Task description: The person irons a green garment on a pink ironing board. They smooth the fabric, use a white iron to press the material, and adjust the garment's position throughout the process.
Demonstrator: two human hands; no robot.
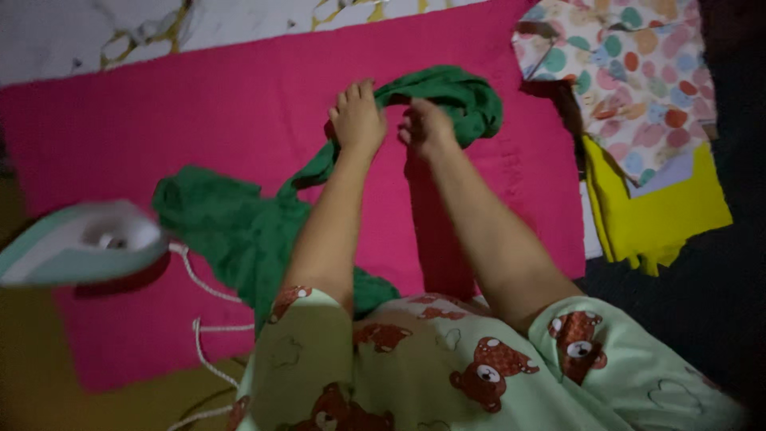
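The green cloth [239, 231] at frame centre looks soft, matt and crumpled, lying on a matt pink fabric sheet [159, 112], while the iron [80, 243] at the left edge has smooth, glossy plastic and a twisted white cord [199, 319].

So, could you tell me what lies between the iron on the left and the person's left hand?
In the head view, the bunched green cloth lies between the iron and the left hand, spread over the pink mat.
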